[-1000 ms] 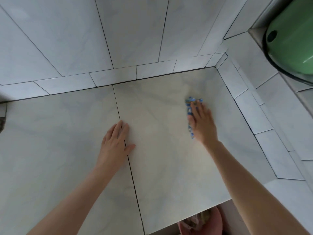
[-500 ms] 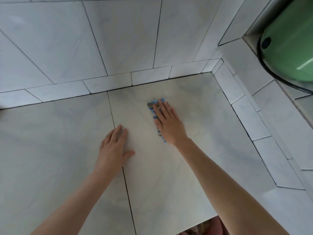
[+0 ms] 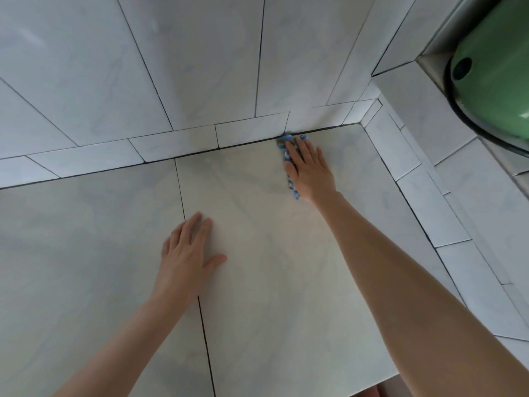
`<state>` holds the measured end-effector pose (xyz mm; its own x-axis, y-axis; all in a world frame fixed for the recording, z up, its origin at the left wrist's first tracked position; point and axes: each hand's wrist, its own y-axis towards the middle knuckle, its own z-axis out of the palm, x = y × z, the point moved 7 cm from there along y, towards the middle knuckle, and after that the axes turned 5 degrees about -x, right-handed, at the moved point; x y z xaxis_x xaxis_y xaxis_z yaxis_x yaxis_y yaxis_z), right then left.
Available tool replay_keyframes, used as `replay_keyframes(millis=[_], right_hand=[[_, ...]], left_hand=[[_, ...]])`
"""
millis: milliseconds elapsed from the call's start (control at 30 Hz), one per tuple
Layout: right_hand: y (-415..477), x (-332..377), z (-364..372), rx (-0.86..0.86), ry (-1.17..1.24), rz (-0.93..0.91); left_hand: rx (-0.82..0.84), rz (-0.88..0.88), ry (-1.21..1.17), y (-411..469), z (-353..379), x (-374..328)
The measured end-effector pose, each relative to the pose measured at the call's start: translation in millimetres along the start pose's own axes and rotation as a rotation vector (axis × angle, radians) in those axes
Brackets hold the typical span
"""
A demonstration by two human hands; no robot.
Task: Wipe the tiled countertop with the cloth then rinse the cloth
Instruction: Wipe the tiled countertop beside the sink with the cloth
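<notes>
Right hand [image 3: 310, 170] and cloth [image 3: 287, 156] now farther back, at wall joint.

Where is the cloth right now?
In the head view, the cloth lies flat under the right hand, upper right of centre, touching the back wall joint near the countertop's far right corner.

Green rounded vessel [image 3: 498, 81] at upper right, dark round hole on its side, ringed by a black rim. Pale marbled wall tiles [image 3: 200, 58] behind (dark grout lines). Narrow border tiles [image 3: 429, 207] along right edge.
</notes>
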<state>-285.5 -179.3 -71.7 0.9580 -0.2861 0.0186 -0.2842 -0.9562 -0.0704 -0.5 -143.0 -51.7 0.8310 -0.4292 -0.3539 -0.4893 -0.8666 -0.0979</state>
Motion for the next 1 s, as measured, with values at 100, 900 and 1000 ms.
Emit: replay_keyframes(millis=[100, 900, 1000], right_hand=[[12.2, -30.9, 4.3, 0.027, -0.013, 0.05], [-6.3, -144.0, 16.6, 0.03, -0.06, 0.383], [-20.4, -139.6, 19.0, -0.026, -0.051, 0.389]], left_hand=[[-0.002, 0.0, 0.003, 0.5, 1.6, -0.1], [-0.015, 0.015, 0.011, -0.9, 1.5, 1.5], [-0.008, 0.01, 0.011, -0.9, 0.9, 1.4]])
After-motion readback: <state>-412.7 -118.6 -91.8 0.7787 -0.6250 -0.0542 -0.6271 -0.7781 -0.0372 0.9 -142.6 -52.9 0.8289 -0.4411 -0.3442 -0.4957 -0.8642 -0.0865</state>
